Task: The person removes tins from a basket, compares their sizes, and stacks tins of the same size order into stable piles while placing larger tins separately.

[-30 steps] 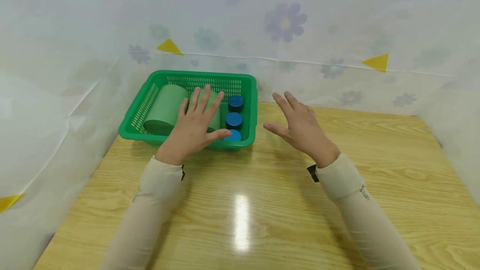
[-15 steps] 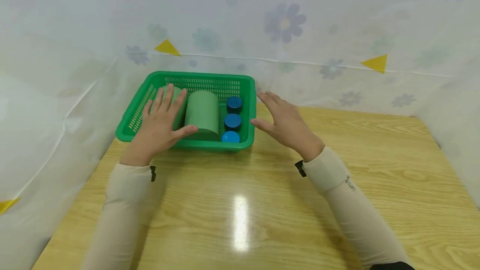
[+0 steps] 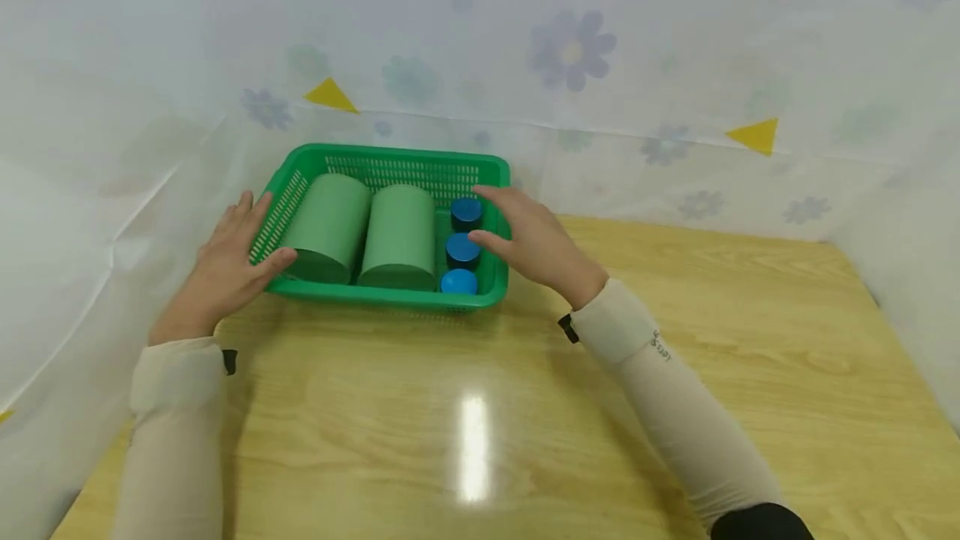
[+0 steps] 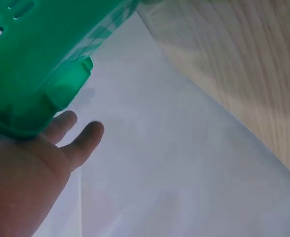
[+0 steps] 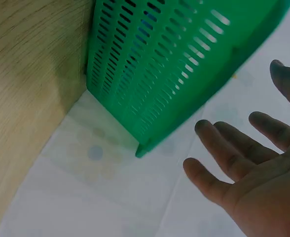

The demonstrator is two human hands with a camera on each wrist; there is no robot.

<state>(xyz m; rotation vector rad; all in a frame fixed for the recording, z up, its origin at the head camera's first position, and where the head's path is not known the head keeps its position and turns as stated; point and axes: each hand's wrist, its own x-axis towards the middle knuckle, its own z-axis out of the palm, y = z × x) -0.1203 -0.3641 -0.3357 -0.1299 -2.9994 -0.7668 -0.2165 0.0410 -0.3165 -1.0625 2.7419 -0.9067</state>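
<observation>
A green plastic basket (image 3: 375,296) stands on the table, holding two light green cylinders, the left one (image 3: 328,223) and the right one (image 3: 400,232), both lying on their sides. Along its right wall sit three small round things with blue tops (image 3: 462,246). My left hand (image 3: 225,265) is at the basket's left side, thumb at the front corner of the rim; in the left wrist view its loosely extended fingers reach beneath the rim's lip (image 4: 68,84). Over the right rim hovers my right hand (image 3: 536,240), its relaxed fingers apart from the basket wall (image 5: 174,64) in the right wrist view.
The wood-grain table (image 3: 720,357) extends in front of the basket and to its right. A pale flowered sheet (image 3: 450,48) hangs close behind the basket and along the left side. Yellow triangles (image 3: 332,96) mark the sheet.
My left hand has swept left, from above the cylinders to the basket's left side. My right hand has come left from beside the basket to over its right rim. The basket's contents look unmoved.
</observation>
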